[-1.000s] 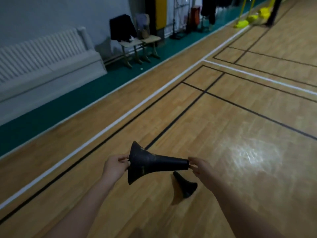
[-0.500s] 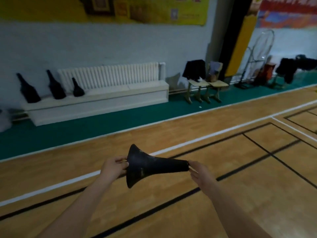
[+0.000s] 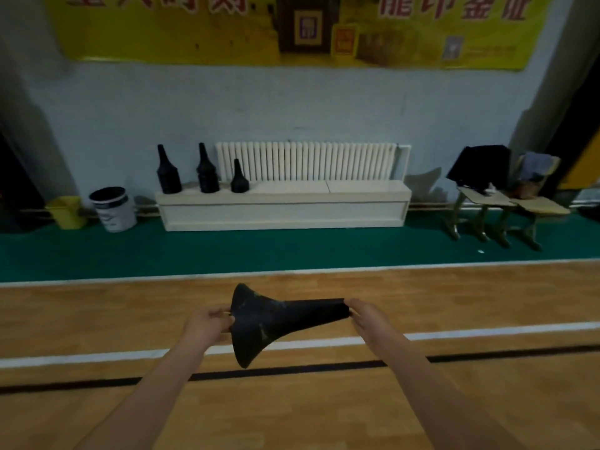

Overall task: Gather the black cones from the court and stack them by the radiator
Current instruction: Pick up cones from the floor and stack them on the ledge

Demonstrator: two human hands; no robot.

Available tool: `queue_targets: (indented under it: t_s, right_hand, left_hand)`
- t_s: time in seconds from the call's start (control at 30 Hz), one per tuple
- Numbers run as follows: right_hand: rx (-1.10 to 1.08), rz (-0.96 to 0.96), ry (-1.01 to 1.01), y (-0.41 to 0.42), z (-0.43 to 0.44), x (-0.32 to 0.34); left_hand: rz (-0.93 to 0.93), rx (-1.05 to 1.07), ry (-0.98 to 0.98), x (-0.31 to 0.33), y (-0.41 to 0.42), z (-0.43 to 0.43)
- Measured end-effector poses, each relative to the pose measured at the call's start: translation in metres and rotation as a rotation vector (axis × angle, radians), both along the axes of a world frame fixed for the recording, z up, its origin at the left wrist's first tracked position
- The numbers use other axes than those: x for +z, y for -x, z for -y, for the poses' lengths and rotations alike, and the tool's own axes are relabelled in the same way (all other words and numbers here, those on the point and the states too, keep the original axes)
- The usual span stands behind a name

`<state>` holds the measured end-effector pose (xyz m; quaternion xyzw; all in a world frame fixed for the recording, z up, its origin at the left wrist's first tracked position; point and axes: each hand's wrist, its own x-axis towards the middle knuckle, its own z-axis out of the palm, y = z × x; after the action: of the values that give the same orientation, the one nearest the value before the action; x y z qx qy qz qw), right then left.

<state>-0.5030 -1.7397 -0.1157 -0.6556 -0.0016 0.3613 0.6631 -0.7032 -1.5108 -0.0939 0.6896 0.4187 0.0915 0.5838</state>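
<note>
Left hand [image 3: 207, 326] and right hand [image 3: 363, 319] pinch 1 black cone [image 3: 279, 319] by rim and tip. The radiator [image 3: 308, 160] (3 stacks [image 3: 204, 170]) has swung round straight beyond it: go stack.

Open wooden court floor [image 3: 454, 417] and a green floor strip [image 3: 292, 251] lead to the long white worktop [image 3: 357, 188]. Three black cone stacks [image 3: 207, 177] crowd its left end; rightward its top lies bare before the white ribbed radiator [image 3: 308, 160]. A white bucket [image 3: 113, 211] flanks it left, wooden chairs [image 3: 487, 206] right.
</note>
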Motion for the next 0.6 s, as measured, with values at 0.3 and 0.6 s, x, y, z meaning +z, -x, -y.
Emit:
queue_targets:
  t_s: [0.3,0.6]
  right_hand:
    - [0.121,0.013,-0.147,-0.135,-0.108,0.034]
    - [0.177,0.027,-0.182,-0.221,-0.236,0.04]
  left_hand:
    - [0.038,0.124,-0.075,0.03,-0.088,-0.08]
    - [0.125,0.267,0.015,0.016,-0.159,-0.188]
